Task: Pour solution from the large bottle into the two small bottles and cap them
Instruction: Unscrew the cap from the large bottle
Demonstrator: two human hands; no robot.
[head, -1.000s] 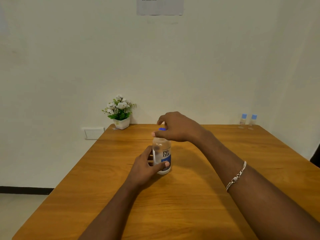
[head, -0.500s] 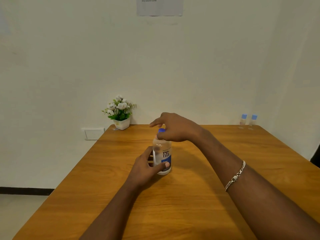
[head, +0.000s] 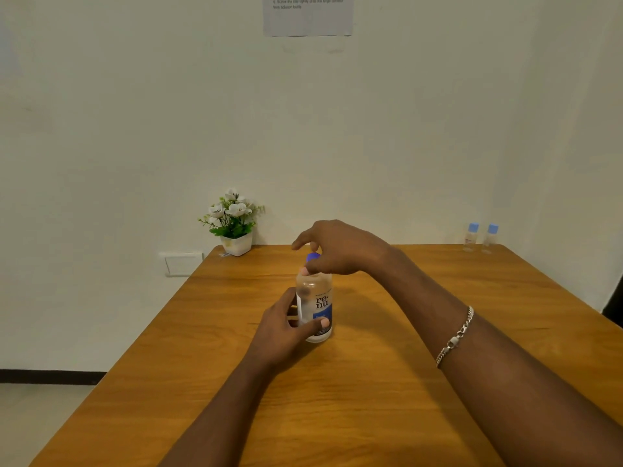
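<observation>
A large clear bottle (head: pixel 315 298) with a "re-nu" label stands upright in the middle of the wooden table (head: pixel 371 399). My left hand (head: pixel 283 332) grips its lower body from the left, thumb across the front. My right hand (head: pixel 337 247) comes from above and pinches its blue cap (head: pixel 313 256) with thumb and fingers. Two small clear bottles, one (head: pixel 471 237) beside the other (head: pixel 490 238), stand with blue caps on at the far right corner, well away from both hands.
A white pot of artificial white flowers (head: pixel 234 220) sits at the table's far left corner by the wall. A printed sheet (head: pixel 307 15) hangs on the wall above. A wall socket (head: pixel 182 264) lies left of the table.
My right hand's fingers have shifted round the blue cap, thumb coming lower at the front, as in a twist. The bottle and my left hand have stayed put.
</observation>
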